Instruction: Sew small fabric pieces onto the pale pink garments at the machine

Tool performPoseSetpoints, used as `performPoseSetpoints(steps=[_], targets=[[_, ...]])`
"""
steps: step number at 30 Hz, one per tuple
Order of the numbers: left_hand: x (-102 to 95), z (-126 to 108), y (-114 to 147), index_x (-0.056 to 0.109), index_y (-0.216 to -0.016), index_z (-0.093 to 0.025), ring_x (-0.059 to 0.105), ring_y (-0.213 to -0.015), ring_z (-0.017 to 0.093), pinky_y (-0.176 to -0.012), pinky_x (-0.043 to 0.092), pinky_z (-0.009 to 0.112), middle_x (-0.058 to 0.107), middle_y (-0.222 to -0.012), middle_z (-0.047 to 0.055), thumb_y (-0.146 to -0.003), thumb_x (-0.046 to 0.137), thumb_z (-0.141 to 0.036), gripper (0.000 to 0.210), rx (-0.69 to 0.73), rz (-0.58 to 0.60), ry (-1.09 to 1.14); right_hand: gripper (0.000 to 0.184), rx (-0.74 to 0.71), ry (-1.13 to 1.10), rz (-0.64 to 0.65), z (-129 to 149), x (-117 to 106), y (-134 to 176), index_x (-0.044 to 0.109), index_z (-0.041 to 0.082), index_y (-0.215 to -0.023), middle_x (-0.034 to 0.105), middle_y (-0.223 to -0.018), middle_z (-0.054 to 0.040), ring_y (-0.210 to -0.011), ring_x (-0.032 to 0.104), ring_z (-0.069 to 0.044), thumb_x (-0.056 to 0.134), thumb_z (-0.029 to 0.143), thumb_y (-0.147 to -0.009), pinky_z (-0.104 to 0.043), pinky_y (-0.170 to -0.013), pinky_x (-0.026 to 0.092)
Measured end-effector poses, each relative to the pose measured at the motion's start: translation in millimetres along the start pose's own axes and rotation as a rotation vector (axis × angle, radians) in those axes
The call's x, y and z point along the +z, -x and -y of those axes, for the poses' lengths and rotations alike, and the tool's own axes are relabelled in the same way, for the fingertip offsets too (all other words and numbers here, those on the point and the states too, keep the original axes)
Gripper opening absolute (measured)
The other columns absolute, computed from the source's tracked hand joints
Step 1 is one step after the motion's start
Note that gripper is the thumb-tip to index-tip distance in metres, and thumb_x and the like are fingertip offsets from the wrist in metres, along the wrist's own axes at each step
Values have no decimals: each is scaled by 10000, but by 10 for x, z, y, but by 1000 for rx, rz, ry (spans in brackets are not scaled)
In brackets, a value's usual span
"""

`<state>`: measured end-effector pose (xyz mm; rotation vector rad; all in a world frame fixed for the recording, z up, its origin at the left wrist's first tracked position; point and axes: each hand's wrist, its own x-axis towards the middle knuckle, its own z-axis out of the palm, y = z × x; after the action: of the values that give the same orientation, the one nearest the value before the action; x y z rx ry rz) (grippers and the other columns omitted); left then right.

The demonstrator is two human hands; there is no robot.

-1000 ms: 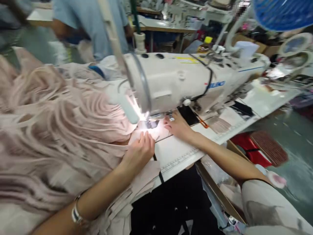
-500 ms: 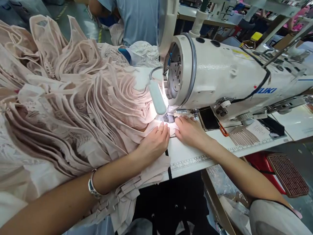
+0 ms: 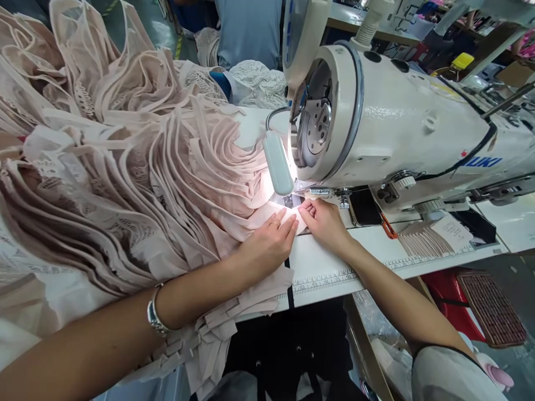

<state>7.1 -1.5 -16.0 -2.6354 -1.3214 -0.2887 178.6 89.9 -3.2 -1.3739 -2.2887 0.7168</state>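
Note:
Pale pink fabric (image 3: 253,221), part of a garment, lies at the lit needle area of a white sewing machine (image 3: 388,122). My left hand (image 3: 270,240) is on this fabric just in front of the presser foot (image 3: 288,200), its fingers close together and gripping the cloth; the thumb is hidden. To the right of the foot, my right hand (image 3: 326,224) pinches the fabric's edge between thumb and fingertips. A small lamp (image 3: 278,162) on a bent neck shines on the spot and partly covers the needle.
A large heap of pink lace-trimmed garments (image 3: 125,161) fills the table's left side. Right of my hand lie a dark phone (image 3: 365,207), orange-handled snips (image 3: 388,227) and a stack of pink strips (image 3: 422,239). A ruler tape (image 3: 321,282) runs along the front edge. A person in blue (image 3: 249,33) is beyond.
The view has shifted slightly. My right hand has drawn in its fingers into a tighter pinch on the fabric edge. My left fingers have spread a little and reach closer to it.

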Motion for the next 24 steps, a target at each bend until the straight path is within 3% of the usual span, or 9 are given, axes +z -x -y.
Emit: performPoseSetpoints(steps=[4,9,15,18,21,24], targets=[[12,-32,-19,545,-1379,70,576,-1350,344,-1121,490,456,617,-1391,269,-948,363,16,471,2,24,-100,174,-21,21,-15,0,18,-8,558,236,-742,600,-617,23,-619,579,-167,526,282,-906,-289,-613,406],[72,-13,-52,552,-1385,27,573,-1358,315,-1080,515,438,621,-1397,246,-946,344,35,486,-22,17,-82,183,-65,69,-24,-71,26,23,612,226,-790,642,-691,7,-652,593,-171,541,291,-946,-298,-642,445],[85,-14,-72,582,-1285,-26,575,-1337,273,-1112,466,430,653,-1325,204,-975,311,12,413,-109,-100,-42,253,-417,187,-28,-155,-16,138,713,225,-1016,701,-1065,-87,-984,627,-235,473,306,-1022,-379,-861,504],[26,-16,-89,636,-1067,-59,687,-1062,264,-926,542,400,706,-1063,172,-969,317,24,344,-209,-130,-60,305,-488,421,-17,-83,1,174,702,165,-1132,696,-1103,-139,-1051,609,-274,423,236,-1030,-430,-917,492],[-26,-23,-127,651,-918,-93,664,-781,214,-726,532,338,693,-854,94,-968,364,22,313,-148,-84,-43,395,-545,601,13,-2,7,163,679,119,-1199,703,-1109,-160,-1113,604,-275,330,106,-1015,-439,-997,465],[-25,-38,-156,679,-1033,-65,676,-881,224,-812,535,361,734,-951,114,-995,386,-11,300,-96,-76,-14,430,-548,603,101,-24,-28,100,662,133,-1237,700,-1196,-157,-1204,588,-274,312,65,-996,-440,-1039,468]])
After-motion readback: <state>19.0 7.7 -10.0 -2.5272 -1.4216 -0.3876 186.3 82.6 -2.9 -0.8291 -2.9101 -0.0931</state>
